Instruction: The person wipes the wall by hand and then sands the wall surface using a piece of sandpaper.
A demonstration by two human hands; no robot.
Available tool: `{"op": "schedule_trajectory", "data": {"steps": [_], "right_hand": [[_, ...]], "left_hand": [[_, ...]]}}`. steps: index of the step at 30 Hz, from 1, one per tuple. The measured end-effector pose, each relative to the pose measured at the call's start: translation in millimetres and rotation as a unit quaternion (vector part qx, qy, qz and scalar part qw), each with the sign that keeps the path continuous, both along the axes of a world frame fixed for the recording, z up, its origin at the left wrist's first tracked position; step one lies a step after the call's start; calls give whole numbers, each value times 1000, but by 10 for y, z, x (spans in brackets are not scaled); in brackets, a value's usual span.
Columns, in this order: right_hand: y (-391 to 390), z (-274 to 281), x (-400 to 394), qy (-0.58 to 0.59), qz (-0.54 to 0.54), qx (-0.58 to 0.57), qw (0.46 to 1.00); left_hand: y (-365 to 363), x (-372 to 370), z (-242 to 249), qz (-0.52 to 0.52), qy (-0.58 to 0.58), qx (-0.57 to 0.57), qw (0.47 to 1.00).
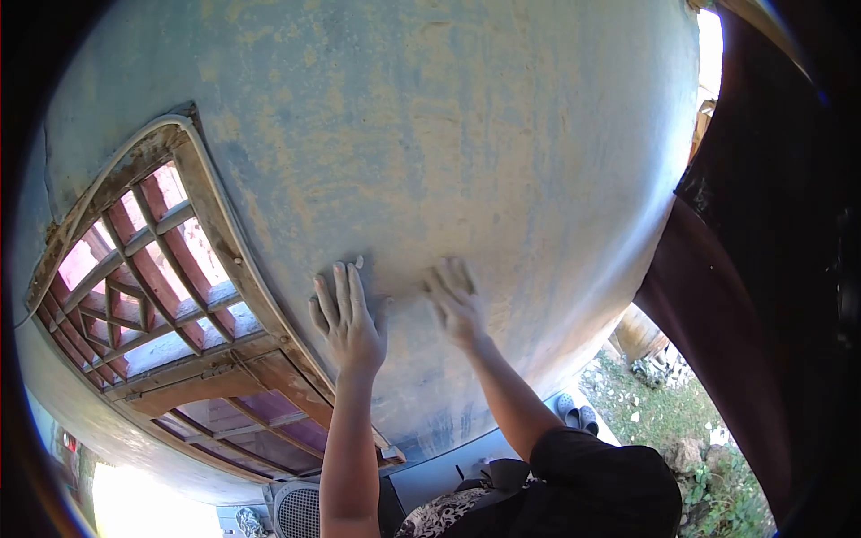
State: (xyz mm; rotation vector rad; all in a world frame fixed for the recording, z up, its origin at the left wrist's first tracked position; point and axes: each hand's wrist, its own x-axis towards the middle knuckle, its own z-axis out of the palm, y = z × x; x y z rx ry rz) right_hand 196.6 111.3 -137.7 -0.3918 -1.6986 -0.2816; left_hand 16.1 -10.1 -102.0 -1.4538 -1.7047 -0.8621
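Note:
My left hand (pixel 352 318) lies flat on the painted wall (pixel 421 134), its fingers stretched out and spread. At its fingertips shows a small whitish bit (pixel 360 262), too small to name. To the right, my right hand (pixel 456 303) is also up at the wall with fingers extended; motion smears it a little. Both hands look dusty or coated with grey, and neither grips anything. Patchy grey-blue and yellowish paint covers the wall around them.
A wooden window with a lattice grille (pixel 143 269) is set in the wall on the left. Low down stands a speaker-like grille (pixel 298 511). A pair of clogs (pixel 577 413) rests at the lower right, beside grass and stones (pixel 677 417). Dark brown sheeting (pixel 708 278) hangs at right.

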Motion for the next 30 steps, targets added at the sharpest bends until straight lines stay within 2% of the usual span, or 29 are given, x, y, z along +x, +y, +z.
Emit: {"op": "schedule_trajectory", "data": {"steps": [2, 4, 8, 10, 11, 13, 14, 16, 17, 18, 19, 21, 22, 24, 26, 27, 29, 30], "right_hand": [[81, 117, 13, 27, -25, 2, 999], [94, 480, 31, 182, -50, -19, 982], [18, 790, -259, 239, -54, -32, 969], [-178, 719, -397, 117, -21, 5, 993], [-245, 634, -389, 117, -22, 3, 993], [-314, 397, -385, -19, 11, -46, 999], [-238, 266, -311, -26, -26, -20, 999], [2, -32, -160, 55, 9, -37, 998], [98, -28, -59, 104, -8, -16, 994], [183, 26, -5, 153, -26, 5, 988], [178, 195, -2, 151, -23, 8, 988], [121, 491, 78, 235, -72, -60, 967], [84, 579, 61, 234, -73, -61, 967], [-6, 695, -127, 153, -87, -43, 984], [-225, 527, -273, 74, 26, -42, 996], [-294, 398, -252, 73, 27, -43, 996], [-316, 138, -196, -43, 59, -95, 993], [-217, 11, -133, -41, 62, -92, 993]], "left_hand": [[42, -48, -54, 4, 18, -1, 1000], [36, -28, -34, 14, 16, -8, 1000], [60, -15, -65, 24, 21, 4, 999], [45, 8, -41, 17, 1, -9, 1000], [25, 12, -23, 11, -19, -20, 1000], [-40, 4, 12, -4, -24, -29, 999], [-62, -12, 27, -17, -29, -33, 999], [-98, -43, 5, -6, -12, -40, 999], [-114, -54, -5, 3, 5, -50, 999], [-119, -53, -5, 6, 3, -46, 999], [-115, -37, -7, 14, 13, -43, 999], [-103, 2, -19, 18, 21, -43, 999], [-91, 21, -20, -3, -1, -17, 1000], [-46, 72, 31, -26, -20, 7, 999], [21, 191, 200, -131, -97, 142, 976], [7, 192, 289, -131, -98, 142, 976], [-24, 154, 457, -105, -71, 85, 988], [-13, 122, 475, -103, -68, 88, 988]]}}
